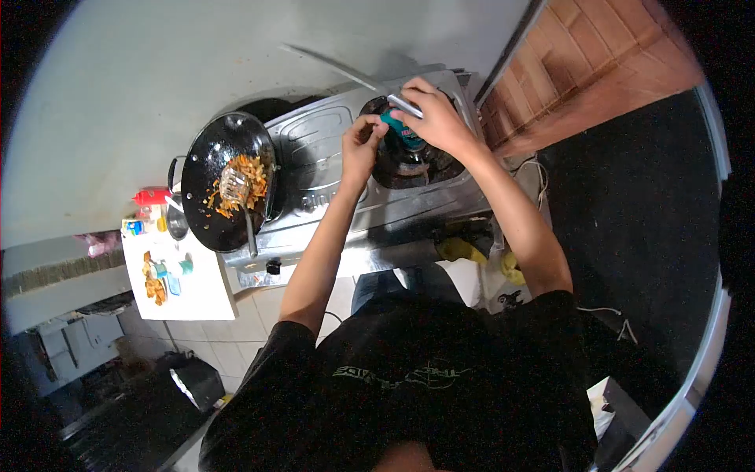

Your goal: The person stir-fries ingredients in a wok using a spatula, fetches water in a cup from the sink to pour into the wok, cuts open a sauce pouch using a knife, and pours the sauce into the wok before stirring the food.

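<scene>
A knife is in my right hand [431, 116], its silver handle [405, 106] under the fingers and its long blade [338, 69] pointing up and left. My left hand [362, 148] is closed in a pinch at the edge of a small teal packet [404, 132] with some red and white lettering. The right fingers also reach the packet's top edge, and part of it is hidden behind them. Both hands are above the right burner [417, 171] of a metal gas stove [314, 169].
On the stove's left side, a black wok [211, 149] holds chopped food [252, 175] and a slotted spatula [236, 186]. A white table [200, 291] at left bears a red bottle [152, 195], a small dark bowl [177, 223] and fried pieces [155, 289]. A brick wall [566, 63] borders the right.
</scene>
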Available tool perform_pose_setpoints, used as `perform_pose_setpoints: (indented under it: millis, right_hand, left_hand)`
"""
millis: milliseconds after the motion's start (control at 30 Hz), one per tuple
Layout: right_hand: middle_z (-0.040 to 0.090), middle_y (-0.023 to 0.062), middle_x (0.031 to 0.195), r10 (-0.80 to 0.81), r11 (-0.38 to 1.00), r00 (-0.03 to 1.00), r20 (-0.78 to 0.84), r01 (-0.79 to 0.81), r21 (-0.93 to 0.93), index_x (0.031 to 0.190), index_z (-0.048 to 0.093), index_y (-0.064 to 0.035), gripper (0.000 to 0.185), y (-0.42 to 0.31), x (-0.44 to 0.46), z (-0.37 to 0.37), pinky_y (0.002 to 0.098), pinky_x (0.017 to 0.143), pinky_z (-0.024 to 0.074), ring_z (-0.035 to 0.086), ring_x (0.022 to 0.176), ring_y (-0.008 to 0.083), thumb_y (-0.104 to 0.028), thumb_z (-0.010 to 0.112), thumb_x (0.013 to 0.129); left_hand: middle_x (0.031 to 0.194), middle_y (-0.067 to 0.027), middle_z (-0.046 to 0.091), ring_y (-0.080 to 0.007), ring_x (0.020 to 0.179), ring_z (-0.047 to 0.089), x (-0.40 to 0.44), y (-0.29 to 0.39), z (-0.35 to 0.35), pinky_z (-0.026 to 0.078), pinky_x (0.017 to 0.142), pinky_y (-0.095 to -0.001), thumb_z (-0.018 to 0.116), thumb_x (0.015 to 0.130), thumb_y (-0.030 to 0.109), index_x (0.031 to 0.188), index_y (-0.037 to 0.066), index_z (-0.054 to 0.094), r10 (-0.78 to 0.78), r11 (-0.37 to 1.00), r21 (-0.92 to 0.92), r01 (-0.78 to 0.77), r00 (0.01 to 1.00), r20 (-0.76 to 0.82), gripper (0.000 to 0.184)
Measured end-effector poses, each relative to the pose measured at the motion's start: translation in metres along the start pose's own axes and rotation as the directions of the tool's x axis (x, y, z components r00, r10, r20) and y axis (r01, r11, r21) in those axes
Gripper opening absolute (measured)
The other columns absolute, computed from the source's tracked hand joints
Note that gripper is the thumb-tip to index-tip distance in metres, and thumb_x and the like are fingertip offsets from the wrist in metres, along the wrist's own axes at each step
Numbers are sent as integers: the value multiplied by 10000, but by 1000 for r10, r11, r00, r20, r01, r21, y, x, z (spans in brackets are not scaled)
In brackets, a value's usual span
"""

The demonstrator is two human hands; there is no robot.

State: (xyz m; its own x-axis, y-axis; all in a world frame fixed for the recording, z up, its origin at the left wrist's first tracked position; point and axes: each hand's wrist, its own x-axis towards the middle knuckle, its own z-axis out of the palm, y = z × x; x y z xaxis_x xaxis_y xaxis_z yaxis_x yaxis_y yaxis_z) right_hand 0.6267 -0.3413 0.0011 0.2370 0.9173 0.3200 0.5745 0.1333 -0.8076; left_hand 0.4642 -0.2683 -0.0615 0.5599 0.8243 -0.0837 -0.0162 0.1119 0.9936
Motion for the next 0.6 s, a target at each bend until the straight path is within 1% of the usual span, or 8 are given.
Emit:
perform_pose_setpoints:
  millis: [33, 133, 267, 333, 400, 433, 533, 600]
  right_hand:
    - [561, 148, 962, -127, 983, 989, -77, 115, -146, 992, 592, 42, 274, -3, -2, -3, 360, 754, 453, 563, 864, 316, -186, 668, 862]
    - [581, 174, 893, -61, 988, 974, -217, 28, -155, 989, 588, 7, 269, -38, -31, -21, 409, 699, 469, 584, 765, 407, -254, 587, 925]
    - [487, 30, 594, 469, 877, 882, 33, -470, 98, 1002, 561, -19, 336, -63, -128, -38, 323, 544, 409, 524, 558, 172, -327, 428, 1013]
    - [448, -22, 591, 616, 651, 744, 259, -666, 364, 979, 575, -24, 363, -81, -163, -44, 251, 479, 347, 433, 502, 64, -323, 376, 1031]
    - [437, -32, 585, 642, 531, 670, 372, -739, 414, 977, 585, -28, 382, -84, -189, -38, 221, 430, 315, 385, 446, 58, -313, 338, 1041]
    - [427, -32, 576, 605, 584, 732, 314, -676, 450, 992, 583, -31, 394, -77, -206, -26, 224, 386, 289, 364, 413, 57, -337, 339, 1037]
    - [402, -18, 541, 732, 309, 564, 382, -774, 552, 993, 535, -34, 413, -87, -218, -16, 226, 331, 278, 334, 365, 57, -403, 353, 1022]
    - [397, -16, 539, 704, 310, 594, 389, -750, 584, 980, 518, -49, 408, -79, -221, -9, 224, 313, 285, 320, 356, 57, -418, 350, 1020]
  left_hand:
    - [865, 22, 592, -67, 834, 528, 2, -4, 1, 418, 754, -215, 651, 899, 136, 977, 59, 628, 41, 999, -7, -41, 999, -4, 112]
    - [864, 28, 586, -70, 836, 523, 5, -8, -2, 425, 755, -229, 645, 903, 136, 962, 41, 623, 173, 983, 58, -174, 985, 14, 114]
    - [850, 0, 647, -68, 766, 569, 5, 24, -6, 457, 706, -240, 670, 880, 133, 933, 23, 640, 301, 940, 154, -305, 952, 53, 126]
    - [837, -30, 656, -84, 757, 589, 15, 41, -12, 468, 694, -251, 675, 877, 154, 933, 22, 646, 290, 917, 251, -310, 950, 114, 147]
    - [823, -59, 665, -100, 747, 609, 25, 63, -14, 480, 681, -262, 680, 873, 175, 932, 21, 653, 265, 880, 354, -316, 946, 184, 168]
    - [806, -44, 659, -101, 710, 587, 29, 77, -12, 470, 663, -264, 675, 880, 213, 947, 27, 657, 231, 824, 449, -346, 928, 293, 199]
    - [780, -59, 645, -138, 649, 562, 43, 99, -2, 460, 620, -288, 678, 875, 258, 950, 28, 660, 50, 739, 589, -326, 899, 435, 243]
    - [793, -114, 652, -203, 675, 602, 52, 104, 4, 478, 646, -323, 682, 861, 240, 965, 8, 650, -35, 555, 669, -495, 789, 613, 256]
